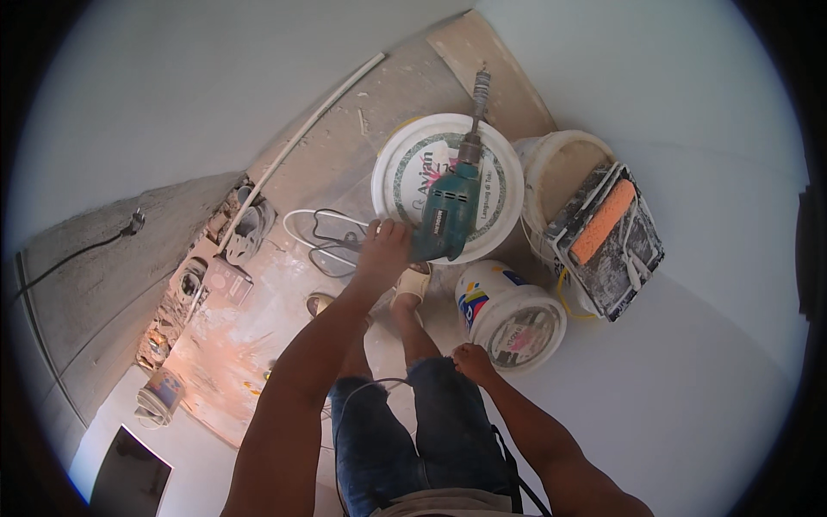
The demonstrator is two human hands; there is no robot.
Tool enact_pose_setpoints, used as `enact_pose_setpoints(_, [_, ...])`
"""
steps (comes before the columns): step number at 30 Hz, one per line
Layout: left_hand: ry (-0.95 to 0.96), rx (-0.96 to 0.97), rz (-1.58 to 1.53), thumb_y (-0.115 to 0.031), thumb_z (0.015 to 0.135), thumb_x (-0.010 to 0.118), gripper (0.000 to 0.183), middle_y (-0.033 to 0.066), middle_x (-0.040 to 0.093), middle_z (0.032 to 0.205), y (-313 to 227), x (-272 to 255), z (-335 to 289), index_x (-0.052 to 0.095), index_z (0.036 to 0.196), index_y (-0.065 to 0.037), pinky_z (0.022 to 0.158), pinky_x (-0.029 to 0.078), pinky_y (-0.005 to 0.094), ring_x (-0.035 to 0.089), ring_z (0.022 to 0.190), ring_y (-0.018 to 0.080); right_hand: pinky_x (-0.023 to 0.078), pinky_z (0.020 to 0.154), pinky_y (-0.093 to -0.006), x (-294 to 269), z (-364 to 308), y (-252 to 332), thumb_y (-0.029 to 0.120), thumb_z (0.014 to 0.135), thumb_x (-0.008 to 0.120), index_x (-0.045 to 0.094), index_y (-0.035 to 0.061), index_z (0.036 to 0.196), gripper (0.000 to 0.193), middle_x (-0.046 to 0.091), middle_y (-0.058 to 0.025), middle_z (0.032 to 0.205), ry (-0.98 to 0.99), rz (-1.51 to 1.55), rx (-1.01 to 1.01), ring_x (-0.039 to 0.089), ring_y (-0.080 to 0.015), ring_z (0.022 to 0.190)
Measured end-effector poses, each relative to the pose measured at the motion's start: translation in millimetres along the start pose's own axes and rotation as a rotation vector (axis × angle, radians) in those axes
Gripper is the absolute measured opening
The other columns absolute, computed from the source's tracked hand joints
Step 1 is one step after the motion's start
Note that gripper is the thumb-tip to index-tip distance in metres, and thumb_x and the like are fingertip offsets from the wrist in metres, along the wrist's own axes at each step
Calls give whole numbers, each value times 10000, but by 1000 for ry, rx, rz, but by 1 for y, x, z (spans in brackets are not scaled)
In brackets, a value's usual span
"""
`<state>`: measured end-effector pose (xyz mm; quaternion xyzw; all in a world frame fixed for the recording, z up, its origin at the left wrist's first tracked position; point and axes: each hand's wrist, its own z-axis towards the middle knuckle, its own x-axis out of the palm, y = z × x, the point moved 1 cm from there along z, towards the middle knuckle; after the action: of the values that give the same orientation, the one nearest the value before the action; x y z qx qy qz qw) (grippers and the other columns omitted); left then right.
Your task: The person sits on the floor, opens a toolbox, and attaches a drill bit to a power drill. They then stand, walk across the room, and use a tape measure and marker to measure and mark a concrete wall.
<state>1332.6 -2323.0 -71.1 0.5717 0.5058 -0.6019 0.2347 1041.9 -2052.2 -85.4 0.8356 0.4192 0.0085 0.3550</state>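
Note:
My left hand (384, 250) is wrapped round the handle of a green power drill (452, 207). The drill lies across the white lid (405, 155) of a large bucket, its chuck and long, ridged metal bit pointing away from me past the lid's far edge. A dark cord (332, 252) lies looped on the floor beside my left hand. Close to my right knee, my right hand (472, 364) is closed with curled fingers; whatever it holds, if anything, is hidden. A smaller white lidded bucket (517, 332) stands just beyond that hand.
A black paint tray (624, 280) with an orange roller (606, 221) rests against another bucket (564, 155) on the right. Along the left wall run a pale pipe (301, 133) and rubble, with grey clogs (248, 231) nearby. A plug (133, 224) hangs by the wall.

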Motion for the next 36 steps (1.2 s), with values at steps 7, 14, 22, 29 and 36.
enact_pose_setpoints(7, [0,16,43,-299,693,856,743,97,567,1171,7,11,1,557,1327,-52,1105,398,479,544,1192,283,551,641,-337,7,5,30,269,986,595,698,-20,995,307,693,-103,795,23,416,438,681,-195,647])
enact_pose_setpoints(14, [-91,-34,111,-236,818,684,583,102,579,1144,-2,3,7,560,1346,-25,1042,415,474,554,1127,264,563,694,-413,9,8,41,296,968,579,715,-1,969,326,711,-156,766,36,341,393,717,-271,643])
enact_pose_setpoints(22, [-127,-6,184,-234,839,670,623,97,591,1195,-4,2,7,521,1404,-20,1024,418,496,562,1149,241,542,608,-301,-6,9,6,253,985,603,699,-14,1016,285,694,-67,804,43,85,153,665,-145,634])
enact_pose_setpoints(29, [-101,-58,171,-199,939,547,588,121,580,1230,-8,3,6,442,1490,-22,1066,404,511,563,1174,269,540,773,-492,-3,2,-27,129,696,828,631,52,873,275,659,-153,900,45,-170,-132,673,-374,870])
enact_pose_setpoints(36, [-92,-152,-3,-331,834,725,860,246,413,1528,-17,-17,-45,359,1529,21,1239,234,560,360,1473,387,543,617,-306,1,-6,-18,255,977,619,662,-14,1016,275,679,-88,857,51,-48,-3,661,-163,677])
